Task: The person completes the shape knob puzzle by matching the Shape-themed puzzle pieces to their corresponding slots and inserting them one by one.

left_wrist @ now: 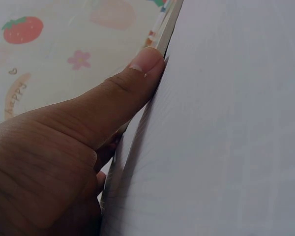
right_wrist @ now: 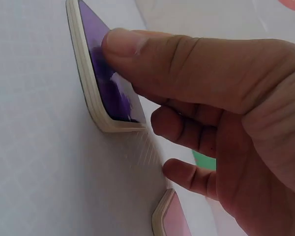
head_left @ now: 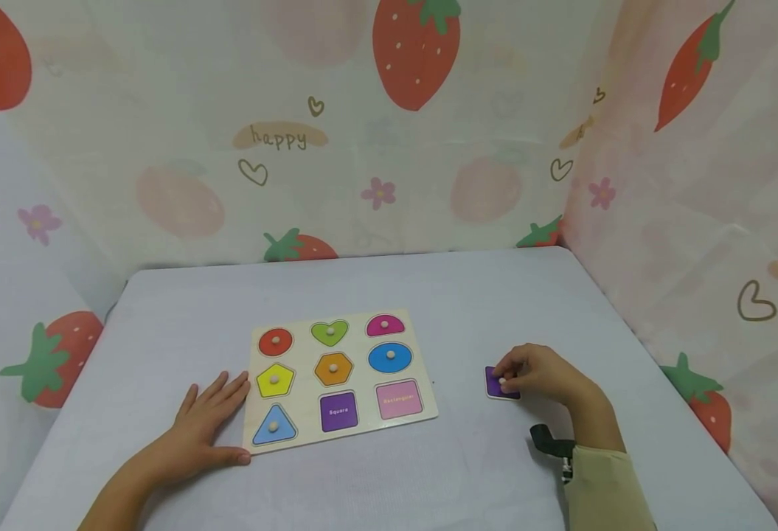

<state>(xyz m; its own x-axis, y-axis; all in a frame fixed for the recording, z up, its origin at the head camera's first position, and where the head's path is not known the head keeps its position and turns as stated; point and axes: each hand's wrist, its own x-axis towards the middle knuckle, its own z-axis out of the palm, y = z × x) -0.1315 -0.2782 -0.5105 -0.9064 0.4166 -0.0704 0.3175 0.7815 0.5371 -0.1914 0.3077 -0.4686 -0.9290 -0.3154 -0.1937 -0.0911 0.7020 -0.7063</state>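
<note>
Head view: left hand [head_left: 206, 424], fingers flat and spread, presses the table [head_left: 428, 472] against the puzzle board [head_left: 362, 376] edge. Right hand [head_left: 541, 376] pinches the purple square piece [head_left: 493, 383] on the table, well right of the board. Strawberry curtain [head_left: 389, 133] behind.

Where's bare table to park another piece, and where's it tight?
Free: the strip between the puzzle board and the purple square piece under the right hand, and the stretch behind the board up to the curtain. Tight: the board's left edge, where the left hand rests.
</note>
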